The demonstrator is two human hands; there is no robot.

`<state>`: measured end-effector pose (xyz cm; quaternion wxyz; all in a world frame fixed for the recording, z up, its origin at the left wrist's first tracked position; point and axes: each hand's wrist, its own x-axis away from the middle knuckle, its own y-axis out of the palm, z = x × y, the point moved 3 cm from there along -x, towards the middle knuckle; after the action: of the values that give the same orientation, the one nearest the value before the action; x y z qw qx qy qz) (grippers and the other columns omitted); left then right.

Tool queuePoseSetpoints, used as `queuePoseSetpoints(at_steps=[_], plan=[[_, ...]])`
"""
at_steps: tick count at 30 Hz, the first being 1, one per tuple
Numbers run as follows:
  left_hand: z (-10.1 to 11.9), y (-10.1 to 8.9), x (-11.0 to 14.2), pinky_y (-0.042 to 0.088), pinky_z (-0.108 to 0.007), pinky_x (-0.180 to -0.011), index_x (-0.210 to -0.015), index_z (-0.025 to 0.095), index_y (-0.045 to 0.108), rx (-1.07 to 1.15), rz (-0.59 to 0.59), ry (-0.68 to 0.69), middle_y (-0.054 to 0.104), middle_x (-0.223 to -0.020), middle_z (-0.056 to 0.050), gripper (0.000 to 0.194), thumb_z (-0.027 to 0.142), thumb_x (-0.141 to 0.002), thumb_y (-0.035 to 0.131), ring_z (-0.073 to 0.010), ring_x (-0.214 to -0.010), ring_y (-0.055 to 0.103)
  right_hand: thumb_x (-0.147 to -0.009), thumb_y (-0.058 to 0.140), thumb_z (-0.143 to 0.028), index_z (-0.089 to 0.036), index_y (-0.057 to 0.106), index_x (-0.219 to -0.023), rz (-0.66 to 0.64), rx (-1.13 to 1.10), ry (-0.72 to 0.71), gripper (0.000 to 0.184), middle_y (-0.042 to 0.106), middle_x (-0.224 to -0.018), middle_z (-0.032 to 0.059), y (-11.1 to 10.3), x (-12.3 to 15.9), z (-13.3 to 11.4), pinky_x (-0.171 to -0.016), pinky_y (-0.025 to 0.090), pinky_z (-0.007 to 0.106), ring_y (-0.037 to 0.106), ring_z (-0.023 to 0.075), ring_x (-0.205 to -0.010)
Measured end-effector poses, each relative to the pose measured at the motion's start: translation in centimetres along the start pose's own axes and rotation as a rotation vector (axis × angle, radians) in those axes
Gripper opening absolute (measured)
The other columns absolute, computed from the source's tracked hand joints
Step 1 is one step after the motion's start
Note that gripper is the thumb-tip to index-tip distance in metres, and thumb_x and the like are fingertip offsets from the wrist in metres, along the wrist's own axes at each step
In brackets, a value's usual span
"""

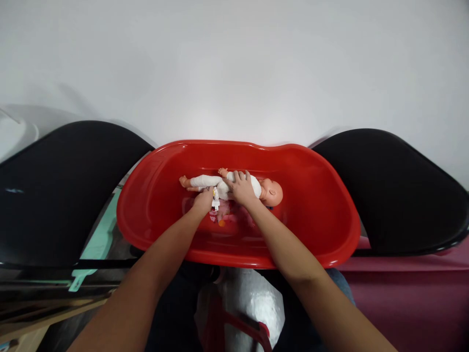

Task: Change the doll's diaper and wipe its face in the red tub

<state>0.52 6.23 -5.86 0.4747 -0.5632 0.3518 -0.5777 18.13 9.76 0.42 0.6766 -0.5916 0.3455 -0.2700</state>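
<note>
As the hands (240,188) touch the doll (205,182), black panels (69,190) flank the red tub (322,205).

Head-worn view, angled forward and down

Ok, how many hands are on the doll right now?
2: the left hand at the doll's waist beside a white tab, the right hand spread on its chest. No other hands show.
</note>
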Motion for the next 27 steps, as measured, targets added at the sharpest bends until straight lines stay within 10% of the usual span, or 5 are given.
queuePoseSetpoints(at_steps=[13,27], plan=[[-1.5,-3.1,1.0,0.06,-0.043,-0.09,-0.141,0.017,0.056,-0.216,0.096,-0.026,0.064,-0.136,-0.02,0.042,0.016,-0.107,0.032,-0.0333,-0.111,0.075,-0.103,0.059,-0.039,-0.031,0.05,-0.163,0.01,0.026,-0.002,0.062,0.05,-0.157,0.0206,0.2,0.0,0.2,-0.124,0.014,0.058,0.044,0.0379,-0.138],[-6.0,-3.3,0.5,0.056,-0.042,-0.089,-0.155,0.01,0.047,0.014,0.082,-0.194,0.06,-0.149,-0.031,0.055,0.02,-0.102,0.054,-0.0361,-0.114,0.075,-0.103,0.059,-0.039,-0.029,0.05,-0.164,0.004,0.006,-0.004,0.062,0.048,-0.158,0.0207,0.3,-0.1,0.2,-0.124,0.012,0.059,0.043,0.0384,-0.139]])
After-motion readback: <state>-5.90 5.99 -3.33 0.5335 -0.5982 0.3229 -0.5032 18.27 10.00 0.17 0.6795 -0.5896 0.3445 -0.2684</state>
